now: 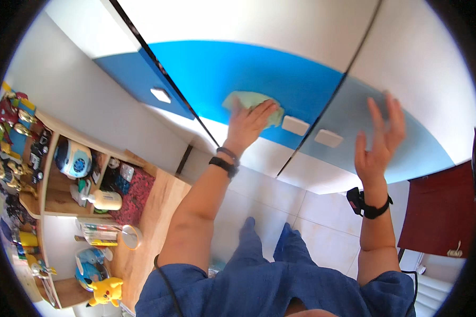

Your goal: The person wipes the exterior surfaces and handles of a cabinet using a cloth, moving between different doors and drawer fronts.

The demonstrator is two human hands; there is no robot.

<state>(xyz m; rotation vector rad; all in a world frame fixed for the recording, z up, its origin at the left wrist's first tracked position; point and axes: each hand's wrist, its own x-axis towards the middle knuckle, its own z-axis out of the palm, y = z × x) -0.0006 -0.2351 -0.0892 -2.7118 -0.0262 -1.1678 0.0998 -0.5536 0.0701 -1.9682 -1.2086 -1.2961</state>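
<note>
My left hand [248,125] presses a light green cloth [254,99] against the bright blue band of a wardrobe door [206,71]. The cloth lies beneath the palm and fingers, just left of a white square handle [295,125]. My right hand [380,138], fingers spread and slightly blurred, is at the grey-blue band of the neighbouring door [349,115] and holds nothing. Whether it touches the surface I cannot tell. Another white handle [329,138] sits to its left.
At the left stands a wooden desk [158,214] with shelves holding toy figures, a pump bottle [107,199], books [99,232] and a yellow plush toy [106,291]. A dark red panel [440,214] is at the right. Tiled floor [325,230] lies around my feet.
</note>
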